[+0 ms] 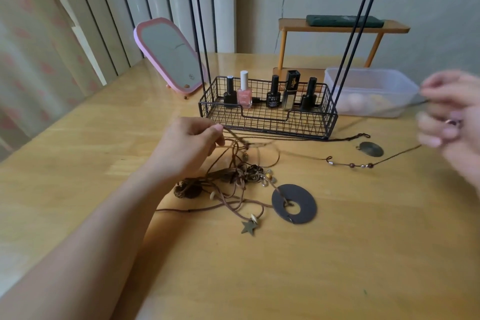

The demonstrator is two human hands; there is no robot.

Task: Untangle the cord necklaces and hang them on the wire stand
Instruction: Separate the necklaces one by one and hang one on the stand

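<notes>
Left hand (193,141) pinches tangled cords (241,176); blurred right hand (446,112) grips beaded cord (363,165).

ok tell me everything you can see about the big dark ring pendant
The ring pendant is a flat, matte dark grey oval disc with an off-centre oval hole. It looks like painted wood or metal. It lies flat on the wooden table, right of the tangled cords. A brown cord passes through its hole. Neither hand touches it.

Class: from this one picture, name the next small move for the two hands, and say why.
Probably draw the right hand further right, teasing the beaded cord free while the left hand pins the tangle: that cord already runs clear of the knot, whose other strands stay looped together.
</notes>
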